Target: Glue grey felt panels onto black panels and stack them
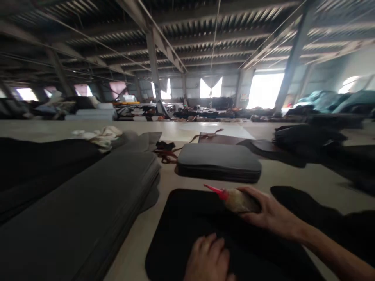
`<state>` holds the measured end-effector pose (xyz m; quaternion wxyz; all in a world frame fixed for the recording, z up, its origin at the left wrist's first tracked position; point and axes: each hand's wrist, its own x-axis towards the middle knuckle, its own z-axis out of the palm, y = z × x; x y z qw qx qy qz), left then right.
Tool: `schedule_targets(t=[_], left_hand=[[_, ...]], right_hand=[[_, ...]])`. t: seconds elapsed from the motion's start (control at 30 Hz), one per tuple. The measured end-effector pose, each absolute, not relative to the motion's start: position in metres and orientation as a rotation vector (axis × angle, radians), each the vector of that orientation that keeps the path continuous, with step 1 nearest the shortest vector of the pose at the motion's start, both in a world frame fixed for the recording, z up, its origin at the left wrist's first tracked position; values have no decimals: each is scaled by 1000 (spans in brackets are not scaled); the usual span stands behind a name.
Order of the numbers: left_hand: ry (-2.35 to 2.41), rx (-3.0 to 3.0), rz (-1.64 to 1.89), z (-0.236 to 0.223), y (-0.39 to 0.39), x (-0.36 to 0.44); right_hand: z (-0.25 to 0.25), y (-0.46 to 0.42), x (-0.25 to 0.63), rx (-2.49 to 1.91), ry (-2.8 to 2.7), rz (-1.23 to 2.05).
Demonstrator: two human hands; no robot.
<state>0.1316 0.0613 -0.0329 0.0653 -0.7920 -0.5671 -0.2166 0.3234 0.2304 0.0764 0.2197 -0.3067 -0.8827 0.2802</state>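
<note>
My right hand (268,212) is closed around a small squeeze bottle (237,200) with a red pointed nozzle (216,191) that aims left over a flat black piece (181,218) lying on the table. My left hand (208,257) rests near the bottom edge on that same black piece, fingers curled and pressed down on it. The black piece has rounded corners and reaches from the middle of the view to the bottom.
A tall stack of grey sheets (88,207) runs along the left. A smaller stack of grey rounded pads (219,160) sits just beyond the black piece. Dark fabric piles (307,142) lie at right, brown straps (166,154) and pale rags (101,136) farther back. The beige table (293,175) shows between them.
</note>
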Motion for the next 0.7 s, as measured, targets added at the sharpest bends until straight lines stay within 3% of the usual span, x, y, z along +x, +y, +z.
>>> schedule_targets(t=[0.17,0.3,0.43,0.7], left_hand=[[-1870,-2399,-655,-12,49,143],[-1820,-2382,-701,9,47,149],[-1797,-2361,-659,11,48,149],[-1726,-2385,-661,12,48,149]], right_hand=[[65,201,304,-751,-2534,703],[73,183,285,-589,-2573,859],[78,171,261,-569,-2468,962],[61,157,235,-331,-2543,837]])
